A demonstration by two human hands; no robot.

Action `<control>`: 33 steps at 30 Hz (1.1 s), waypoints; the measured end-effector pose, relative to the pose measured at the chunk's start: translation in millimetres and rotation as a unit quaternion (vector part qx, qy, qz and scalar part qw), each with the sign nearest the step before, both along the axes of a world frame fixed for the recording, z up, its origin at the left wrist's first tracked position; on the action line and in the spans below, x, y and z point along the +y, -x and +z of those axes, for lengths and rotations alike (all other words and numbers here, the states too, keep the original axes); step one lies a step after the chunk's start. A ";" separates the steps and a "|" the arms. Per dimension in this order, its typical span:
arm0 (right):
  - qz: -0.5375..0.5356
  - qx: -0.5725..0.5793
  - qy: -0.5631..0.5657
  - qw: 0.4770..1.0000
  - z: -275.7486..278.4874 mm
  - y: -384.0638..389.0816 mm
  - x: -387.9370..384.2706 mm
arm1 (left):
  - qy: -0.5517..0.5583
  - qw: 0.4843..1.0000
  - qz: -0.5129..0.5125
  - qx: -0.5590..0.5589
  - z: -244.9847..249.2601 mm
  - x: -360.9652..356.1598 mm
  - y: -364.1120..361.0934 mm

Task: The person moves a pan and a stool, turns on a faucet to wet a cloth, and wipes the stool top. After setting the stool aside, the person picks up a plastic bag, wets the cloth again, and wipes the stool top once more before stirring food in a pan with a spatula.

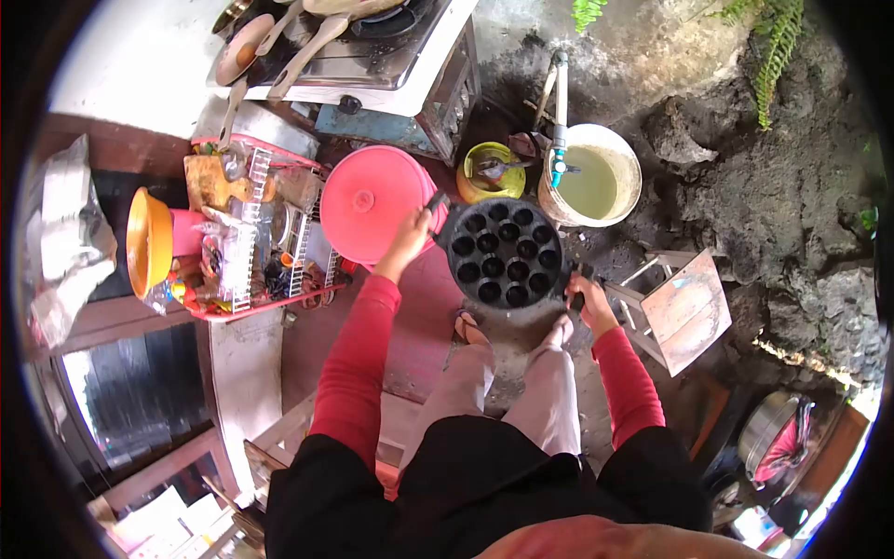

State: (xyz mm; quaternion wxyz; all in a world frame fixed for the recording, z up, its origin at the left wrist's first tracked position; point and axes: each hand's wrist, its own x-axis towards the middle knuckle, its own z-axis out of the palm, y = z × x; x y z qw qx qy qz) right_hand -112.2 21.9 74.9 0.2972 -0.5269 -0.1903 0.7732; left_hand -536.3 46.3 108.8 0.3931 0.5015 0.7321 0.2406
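A round black pan (504, 252) with several round hollows is held up in front of me, its inside facing the camera. My left hand (407, 239) is closed round the handle at its upper left. The handle at the lower right is in the grip of my right hand (589, 300). Just left of the pan is a pink lidded tub (372, 207). Behind the pan are a yellow pot (490, 172) and a white bucket (622, 174) of water under a tap (559, 158).
A dish rack (251, 224) with utensils stands at the left, beside an orange basin (149, 242). A stove (372, 65) with pans is at the top. To the right are a wooden stool (684, 312) and a rough rock wall (792, 205).
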 end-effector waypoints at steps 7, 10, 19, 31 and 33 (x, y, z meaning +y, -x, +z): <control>-0.180 -0.049 -0.088 0.979 30.8 93.0 106.1 | -0.135 0.982 0.113 -0.068 45.4 78.6 34.4; -0.189 -0.113 -0.148 0.964 25.3 114.3 169.3 | -0.078 0.988 0.102 -0.083 11.2 48.3 45.5; -0.169 -0.063 -0.151 0.972 -39.4 186.6 334.4 | 0.181 0.969 0.161 -0.048 -53.9 -155.5 -29.3; -0.109 -0.018 -0.117 0.987 -106.6 305.8 406.1 | 0.202 0.928 0.260 -0.177 -41.1 -154.6 -118.5; -0.098 -0.031 -0.086 0.991 -105.6 323.5 407.7 | 0.196 0.927 0.258 -0.189 -40.6 -150.9 -122.0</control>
